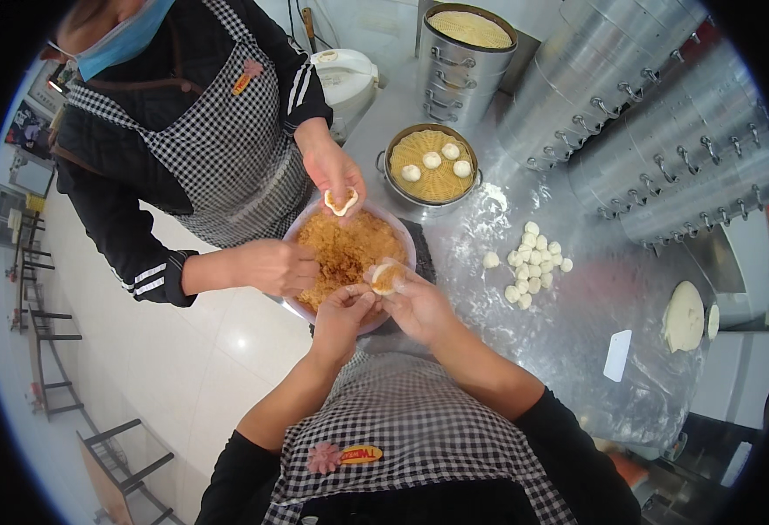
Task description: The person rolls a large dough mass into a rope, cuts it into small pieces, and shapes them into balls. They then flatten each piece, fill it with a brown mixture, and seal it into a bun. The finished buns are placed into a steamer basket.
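Note:
A round dough wrapper [386, 278] with orange-brown filling on it rests in the fingers of my right hand [421, 308], over the near right rim of a bowl. Thumb and fingers of my left hand [342, 317] are pinched together at the wrapper's lower edge. Beneath and beyond is the pale pink bowl [409, 241], heaped with crumbly filling [349, 243]. Across it, a co-worker's one hand [332, 168] holds another filled wrapper [341, 204], while their other hand [275, 266] is closed over the filling.
Small dough pieces [535, 262] lie on the floured metal table [568, 306]. Four-handled stacks aside, a steamer tray [431, 202] carries several shaped buns. Tall steamer stacks [594, 83] line the back right. A dough slab [684, 317] and a white rectangular piece [617, 355] lie rightward.

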Demonstrator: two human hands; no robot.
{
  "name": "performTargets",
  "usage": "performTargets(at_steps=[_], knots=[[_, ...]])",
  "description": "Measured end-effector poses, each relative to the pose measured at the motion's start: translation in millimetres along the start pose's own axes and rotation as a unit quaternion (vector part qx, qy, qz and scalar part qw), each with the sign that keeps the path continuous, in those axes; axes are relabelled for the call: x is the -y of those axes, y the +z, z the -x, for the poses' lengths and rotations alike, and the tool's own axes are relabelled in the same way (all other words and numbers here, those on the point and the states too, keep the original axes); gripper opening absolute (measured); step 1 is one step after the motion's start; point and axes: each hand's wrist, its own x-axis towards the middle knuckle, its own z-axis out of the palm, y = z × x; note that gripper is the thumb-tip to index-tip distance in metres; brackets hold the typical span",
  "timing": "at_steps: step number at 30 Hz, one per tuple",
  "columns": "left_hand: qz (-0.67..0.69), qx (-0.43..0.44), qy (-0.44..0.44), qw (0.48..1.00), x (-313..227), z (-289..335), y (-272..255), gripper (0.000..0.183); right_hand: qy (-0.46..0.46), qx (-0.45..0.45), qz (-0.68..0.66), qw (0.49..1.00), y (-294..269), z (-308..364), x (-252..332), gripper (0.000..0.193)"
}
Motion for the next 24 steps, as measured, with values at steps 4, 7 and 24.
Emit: performTargets(at_steps=[4, 7, 24], knots=[[0.009, 0.032, -0.009, 0.999, -7.5, 2.0, 3.3, 0.010, -0.016, -0.017, 0.050, 0.998, -1.3, 1.7, -6.9, 0.039], [-0.052, 0.025, 0.010, 0.998, -9.7, 6.7, 5.8, 0.009, -0.025, -0.041, 0.081, 0.996, -0.4, 4.5, -10.0, 0.039], [-0.132, 0.010, -0.022, 0.991, -20.7, 10.0, -8.7, 0.011, -0.011, -0.056, 0.369, 0.928, 16.6, 16.9, -4.0, 0.035]])
